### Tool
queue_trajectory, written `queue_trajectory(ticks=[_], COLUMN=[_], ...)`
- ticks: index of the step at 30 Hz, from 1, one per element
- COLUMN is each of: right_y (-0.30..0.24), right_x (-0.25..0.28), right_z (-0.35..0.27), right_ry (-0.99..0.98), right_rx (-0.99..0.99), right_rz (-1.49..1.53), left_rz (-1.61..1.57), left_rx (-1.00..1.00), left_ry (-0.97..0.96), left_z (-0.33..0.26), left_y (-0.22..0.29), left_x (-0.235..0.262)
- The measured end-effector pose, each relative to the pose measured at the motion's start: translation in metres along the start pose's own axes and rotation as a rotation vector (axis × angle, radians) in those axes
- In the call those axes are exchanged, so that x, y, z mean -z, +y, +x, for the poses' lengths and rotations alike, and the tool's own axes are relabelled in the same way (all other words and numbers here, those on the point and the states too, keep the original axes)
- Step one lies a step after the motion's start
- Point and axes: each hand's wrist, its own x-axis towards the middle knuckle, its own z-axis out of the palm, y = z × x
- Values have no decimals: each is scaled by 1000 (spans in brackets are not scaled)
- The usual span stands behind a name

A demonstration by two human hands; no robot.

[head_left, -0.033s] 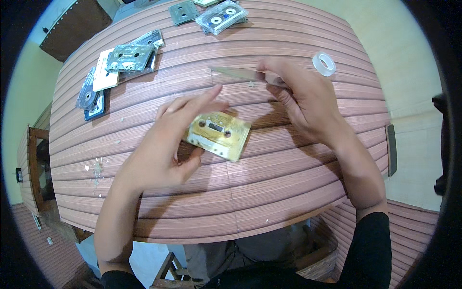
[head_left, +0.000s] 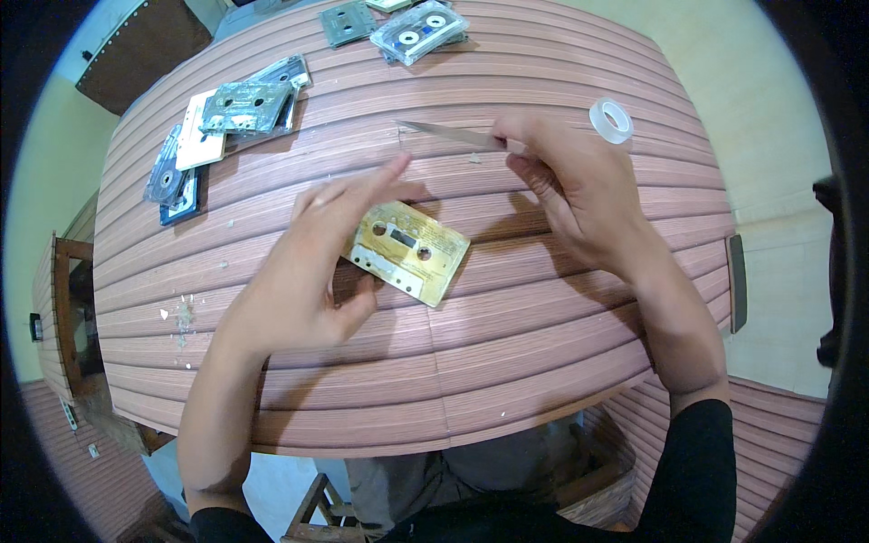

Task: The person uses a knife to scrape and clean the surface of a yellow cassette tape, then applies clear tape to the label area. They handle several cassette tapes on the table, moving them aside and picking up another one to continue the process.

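Observation:
A yellowish cassette tape (head_left: 441, 271) with a pale strip along one edge lies slanted in the middle of the table, its left end hidden behind my left hand (head_left: 308, 253). The fingers of that hand are spread, index stretched out above the cassette and thumb close to its lower edge; I see no firm grip. My right hand (head_left: 575, 185) is closed on a knife (head_left: 448, 133), whose thin pointed blade reaches left over the tabletop, beyond the cassette. Most of its handle is hidden in my fist.
Several cassettes (head_left: 243, 109) lie heaped at the left, and more cassettes (head_left: 419, 32) at the far edge. A roll of clear tape (head_left: 611, 120) sits right of my right hand. Small pale crumbs (head_left: 185, 314) dot the table's left side. The wood-patterned table (head_left: 362, 407) ends just before my lap.
The yellowish cassette has turned slightly clockwise and now looks sharp instead of blurred. The knife blade has tilted a little. Both hands stay in almost the same place.

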Motion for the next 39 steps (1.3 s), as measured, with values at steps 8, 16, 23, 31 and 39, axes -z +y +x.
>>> queue_trajectory(ticks=[8,16,23,31,39], right_y=[-16,-12,-21,-26,-23], right_x=[14,15,-16,-18,-13], right_z=[-5,-8,-13,-6,-4], right_ry=[-60,-262,-135,-186,-134], right_rx=[-12,-15,-26,-12,-52], right_rz=[58,-2,216,108,45], left_rz=[156,298,283,291,288], left_rx=[30,59,86,79,66], left_ry=[103,127,149,149,141], left_z=[-1,-1,-5,-4,-6], left_y=[2,7,10,11,10], left_x=[-6,-12,-22,-23,-22])
